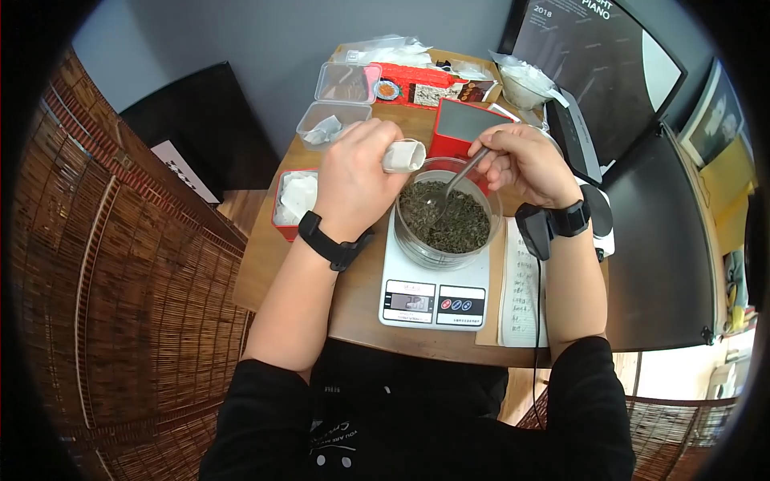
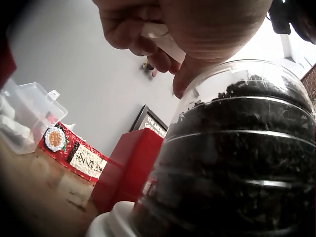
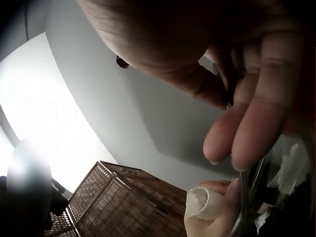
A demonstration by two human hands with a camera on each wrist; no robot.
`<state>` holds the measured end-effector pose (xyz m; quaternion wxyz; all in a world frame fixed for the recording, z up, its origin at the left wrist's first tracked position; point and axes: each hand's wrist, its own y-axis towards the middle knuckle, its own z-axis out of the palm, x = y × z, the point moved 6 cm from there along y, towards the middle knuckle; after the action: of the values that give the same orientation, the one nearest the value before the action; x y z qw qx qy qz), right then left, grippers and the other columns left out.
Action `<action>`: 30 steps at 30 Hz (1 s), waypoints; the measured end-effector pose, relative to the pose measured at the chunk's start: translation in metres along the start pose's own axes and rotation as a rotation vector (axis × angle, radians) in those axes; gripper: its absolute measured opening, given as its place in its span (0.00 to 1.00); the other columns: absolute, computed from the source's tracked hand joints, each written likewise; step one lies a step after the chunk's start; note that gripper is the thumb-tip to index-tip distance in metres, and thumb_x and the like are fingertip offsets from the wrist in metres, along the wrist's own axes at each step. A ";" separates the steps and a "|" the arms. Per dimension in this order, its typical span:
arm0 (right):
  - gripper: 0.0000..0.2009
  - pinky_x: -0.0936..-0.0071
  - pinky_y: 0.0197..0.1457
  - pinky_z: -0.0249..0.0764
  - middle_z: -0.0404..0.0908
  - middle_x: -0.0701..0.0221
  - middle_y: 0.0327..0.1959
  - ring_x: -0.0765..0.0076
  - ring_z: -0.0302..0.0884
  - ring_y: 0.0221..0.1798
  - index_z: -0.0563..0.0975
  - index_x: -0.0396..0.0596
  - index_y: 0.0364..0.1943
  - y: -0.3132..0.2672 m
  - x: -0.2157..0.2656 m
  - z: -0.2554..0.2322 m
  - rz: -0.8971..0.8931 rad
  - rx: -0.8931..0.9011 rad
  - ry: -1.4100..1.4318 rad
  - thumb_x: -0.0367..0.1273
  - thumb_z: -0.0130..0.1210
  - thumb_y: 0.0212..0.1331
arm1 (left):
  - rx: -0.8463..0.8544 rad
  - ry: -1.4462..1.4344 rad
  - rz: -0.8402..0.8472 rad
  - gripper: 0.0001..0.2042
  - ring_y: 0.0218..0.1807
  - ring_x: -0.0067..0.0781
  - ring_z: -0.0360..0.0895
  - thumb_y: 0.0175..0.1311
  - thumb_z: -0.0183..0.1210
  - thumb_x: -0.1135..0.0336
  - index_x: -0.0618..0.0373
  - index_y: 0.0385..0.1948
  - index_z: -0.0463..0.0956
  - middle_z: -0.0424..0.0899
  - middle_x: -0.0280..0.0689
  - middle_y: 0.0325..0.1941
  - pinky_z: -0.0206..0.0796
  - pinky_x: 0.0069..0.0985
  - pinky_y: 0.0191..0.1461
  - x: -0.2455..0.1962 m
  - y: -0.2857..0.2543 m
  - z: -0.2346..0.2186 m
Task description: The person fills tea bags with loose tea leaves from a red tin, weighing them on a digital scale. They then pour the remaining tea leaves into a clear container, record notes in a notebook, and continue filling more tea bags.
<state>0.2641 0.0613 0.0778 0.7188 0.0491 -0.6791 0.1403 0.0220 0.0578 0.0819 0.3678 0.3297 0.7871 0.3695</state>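
My left hand grips a small white fabric tea bag, its round mouth facing up near the left rim of a clear plastic jar. Dark dried tea leaves lie inside that jar, which stands on a white kitchen scale with a lit display. Between thumb and fingers, my right hand pinches the handle of a metal spoon; its bowl rests among the leaves. In the right wrist view the bag's rolled opening shows beyond the spoon handle.
Left of the jar stands a red tin with white bags in it. Behind are an open red box, a clear lidded container and a red packet. A handwritten notebook lies right of the scale, under my right forearm.
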 end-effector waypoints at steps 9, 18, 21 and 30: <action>0.15 0.82 0.33 0.88 0.90 0.67 0.30 0.77 0.89 0.27 0.85 0.33 0.47 -0.009 0.020 -0.032 -0.162 -0.027 0.159 0.33 0.52 0.80 | -0.013 0.063 -0.005 0.14 0.36 0.49 0.82 0.55 0.78 0.68 0.60 0.31 0.79 0.83 0.41 0.31 0.73 0.40 0.40 -0.001 0.000 -0.004; 0.15 0.80 0.36 0.87 0.90 0.67 0.33 0.79 0.87 0.29 0.85 0.34 0.47 -0.027 0.039 -0.014 -0.290 -0.182 0.103 0.34 0.52 0.80 | 0.019 0.106 -0.046 0.15 0.43 0.52 0.83 0.51 0.76 0.71 0.57 0.38 0.80 0.84 0.42 0.36 0.75 0.44 0.46 -0.011 0.001 -0.008; 0.15 0.78 0.37 0.86 0.90 0.67 0.34 0.78 0.88 0.31 0.85 0.35 0.47 -0.035 0.045 -0.005 -0.336 -0.247 0.001 0.35 0.53 0.80 | 0.013 0.090 -0.059 0.14 0.43 0.52 0.83 0.51 0.76 0.70 0.58 0.37 0.80 0.84 0.43 0.36 0.75 0.44 0.46 -0.012 0.000 -0.010; 0.13 0.78 0.39 0.85 0.91 0.63 0.35 0.74 0.89 0.32 0.85 0.33 0.49 -0.067 0.062 0.037 -0.500 -0.331 -0.236 0.32 0.55 0.80 | 0.000 0.049 -0.093 0.13 0.41 0.55 0.83 0.53 0.76 0.70 0.59 0.35 0.80 0.83 0.45 0.34 0.75 0.46 0.44 -0.012 0.000 -0.006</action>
<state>0.2490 -0.0042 0.1503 0.6454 0.1126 -0.7385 -0.1595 0.0228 0.0463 0.0887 0.3654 0.2835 0.8102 0.3600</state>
